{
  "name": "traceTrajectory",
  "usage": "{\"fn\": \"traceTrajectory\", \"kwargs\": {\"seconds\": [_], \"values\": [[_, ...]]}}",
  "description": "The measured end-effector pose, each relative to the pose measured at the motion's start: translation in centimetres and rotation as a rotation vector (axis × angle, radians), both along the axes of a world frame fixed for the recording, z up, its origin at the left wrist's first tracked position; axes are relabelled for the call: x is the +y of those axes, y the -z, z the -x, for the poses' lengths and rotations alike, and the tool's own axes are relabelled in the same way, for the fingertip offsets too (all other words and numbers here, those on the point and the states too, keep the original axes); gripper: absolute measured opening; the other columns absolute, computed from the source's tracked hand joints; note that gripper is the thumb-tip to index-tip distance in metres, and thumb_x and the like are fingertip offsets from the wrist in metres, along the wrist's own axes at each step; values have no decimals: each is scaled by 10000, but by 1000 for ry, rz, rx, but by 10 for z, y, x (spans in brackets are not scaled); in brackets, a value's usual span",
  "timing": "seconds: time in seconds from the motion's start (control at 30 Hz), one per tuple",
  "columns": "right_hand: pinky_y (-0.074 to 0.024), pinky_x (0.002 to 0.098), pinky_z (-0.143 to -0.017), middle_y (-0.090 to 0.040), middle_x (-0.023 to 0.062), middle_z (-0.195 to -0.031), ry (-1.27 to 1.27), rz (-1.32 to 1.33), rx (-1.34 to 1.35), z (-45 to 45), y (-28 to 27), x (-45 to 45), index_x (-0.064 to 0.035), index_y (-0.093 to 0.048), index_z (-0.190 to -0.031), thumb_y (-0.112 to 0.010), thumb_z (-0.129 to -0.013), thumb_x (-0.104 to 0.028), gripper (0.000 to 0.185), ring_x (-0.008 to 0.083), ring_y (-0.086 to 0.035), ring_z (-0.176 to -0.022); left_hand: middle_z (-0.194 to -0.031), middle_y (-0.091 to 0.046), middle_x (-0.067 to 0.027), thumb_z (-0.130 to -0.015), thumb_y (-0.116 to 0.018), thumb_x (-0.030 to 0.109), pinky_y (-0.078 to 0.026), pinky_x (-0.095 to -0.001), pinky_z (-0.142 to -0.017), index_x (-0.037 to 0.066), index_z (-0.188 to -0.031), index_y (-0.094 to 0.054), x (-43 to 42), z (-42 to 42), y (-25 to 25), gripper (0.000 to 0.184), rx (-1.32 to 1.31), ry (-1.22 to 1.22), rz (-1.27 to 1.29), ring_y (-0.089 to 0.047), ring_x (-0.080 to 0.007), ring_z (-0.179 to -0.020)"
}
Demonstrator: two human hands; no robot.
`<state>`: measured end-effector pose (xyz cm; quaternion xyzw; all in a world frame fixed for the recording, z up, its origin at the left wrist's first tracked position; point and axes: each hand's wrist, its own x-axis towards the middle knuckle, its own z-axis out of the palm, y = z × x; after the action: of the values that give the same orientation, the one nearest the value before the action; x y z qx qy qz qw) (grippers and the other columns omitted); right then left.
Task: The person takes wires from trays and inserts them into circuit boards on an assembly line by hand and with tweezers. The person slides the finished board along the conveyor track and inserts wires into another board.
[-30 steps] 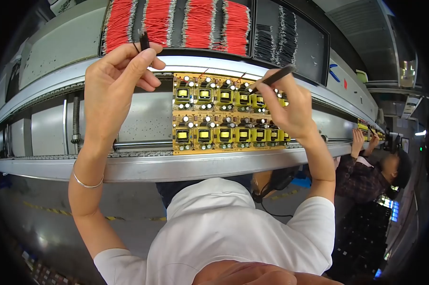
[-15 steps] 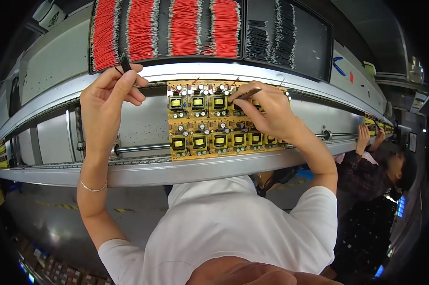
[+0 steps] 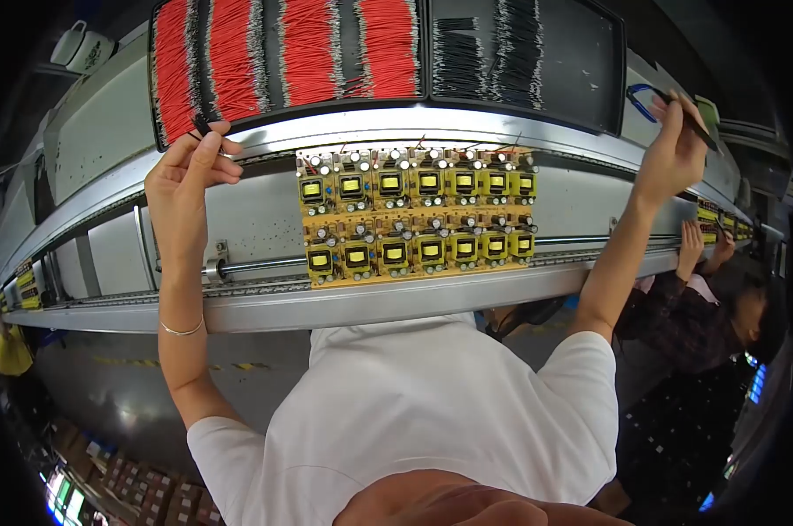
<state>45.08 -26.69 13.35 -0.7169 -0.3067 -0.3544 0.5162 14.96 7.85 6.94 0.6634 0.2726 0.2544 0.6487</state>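
My left hand is closed, pinching a small bundle of black wires in front of the tray's red wires. Far to the right, my right hand is raised, its fingers closed around a slim dark tool that looks like tweezers. Blue-handled cutters are at its fingertips; whether they are gripped too I cannot tell. Between my hands, a yellow-brown circuit board panel rests on the rails, carrying two rows of yellow transformers and capacitors. Red and dark wire ends stick up along its far edge.
Beyond the rail, a black tray holds red wires and black wires in bundles. The metal front rail runs before my body. A co-worker's hands are at other boards on the right. A white container stands far left.
My right hand has left the board panel and moved up and right to the blue-handled cutters, which have shifted. My left hand still pinches the black wires. The view has moved slightly.
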Motion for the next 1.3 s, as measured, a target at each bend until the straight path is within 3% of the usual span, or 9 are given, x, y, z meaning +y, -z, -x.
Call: {"fn": "traceTrajectory", "kwargs": {"seconds": [0.1, 0.17, 0.4, 0.7, 0.83, 0.93, 1.07, 1.2, 1.3], "values": [[-553, 249, -713, -734, 97, -958, 264, 244, 17, -66, 17, -55, -23, -692, -1052, -615, -928, -7, 147, 158, -703, -759, -861, -710, -127, -965, -603, 87, -521, -202, -611, -67, -1122, -666, -5, -4, -6, 229, 38, 37, -2, -617, -120, -632], [-546, 271, -813, -722, 94, -1105, 573, 633, 93, -106, 33, -83, -55, -690, -1124, -600, -907, 13, 244, 189, -714, -904, -862, -703, -125, -969, -595, 81, -508, -199, -610, -71, -1134, -657, -9, -5, -10, 233, 70, 64, -2, -606, -118, -634], [-519, 365, -905, -667, 110, -1235, 346, 894, -60, -151, 88, -105, -43, -691, -1106, -546, -812, 97, 357, 321, -660, -1058, -840, -710, -133, -956, -604, 64, -514, -197, -600, -71, -1134, -660, -38, -26, -31, 230, 61, 203, 12, -617, -122, -619], [-529, 323, -892, -661, 115, -1251, 377, 781, -109, -113, 70, -70, -44, -664, -1186, -580, -860, 44, 348, 289, -667, -1073, -835, -715, -136, -944, -620, 56, -527, -199, -592, -66, -1069, -686, -62, -38, -23, 186, 15, 417, 177, -629, -124, -605], [-548, 307, -846, -686, 106, -1189, 359, 500, -153, -81, 45, -43, -49, -659, -1204, -585, -913, 1, 304, 241, -696, -973, -801, -721, -127, -913, -667, 59, -545, -204, -578, -63, -1008, -712, -68, -33, -18, 161, 127, 448, 255, -642, -119, -607], [-558, 284, -802, -707, 98, -1111, 249, 436, -112, -33, 30, -18, -47, -662, -1191, -590, -952, -54, 250, 184, -699, -898, -776, -717, -123, -898, -680, 48, -542, -203, -564, -67, -981, -716, -82, -38, -23, 146, 133, 507, 250, -638, -116, -595], [-557, 260, -789, -707, 124, -1042, -523, 391, 337, 50, 26, 28, -5, -677, -1098, -650, -882, 3, 217, 176, -684, -875, -741, -712, -114, -879, -697, 34, -532, -201, -541, -69, -947, -722, -106, -48, -29, 126, 134, 538, 249, -633, -112, -578], [-508, 244, -725, -688, 100, -993, -743, 553, 408, 112, 24, 42, 31, -674, -1120, -666, -823, 56, 298, 169, -619, -790, -712, -706, -98, -865, -707, 22, -511, -198, -515, -60, -931, -730, -126, -54, -25, 108, 94, 543, 287, -627, -110, -565], [-482, 246, -679, -687, 86, -904, -803, 589, 463, 120, 30, 40, 33, -700, -1003, -684, -810, 54, 194, 158, -592, -755, -712, -705, -81, -865, -705, 20, -491, -199, -510, -46, -940, -734, -129, -53, -9, 104, 17, 612, -42, -624, -111, -566]]}}
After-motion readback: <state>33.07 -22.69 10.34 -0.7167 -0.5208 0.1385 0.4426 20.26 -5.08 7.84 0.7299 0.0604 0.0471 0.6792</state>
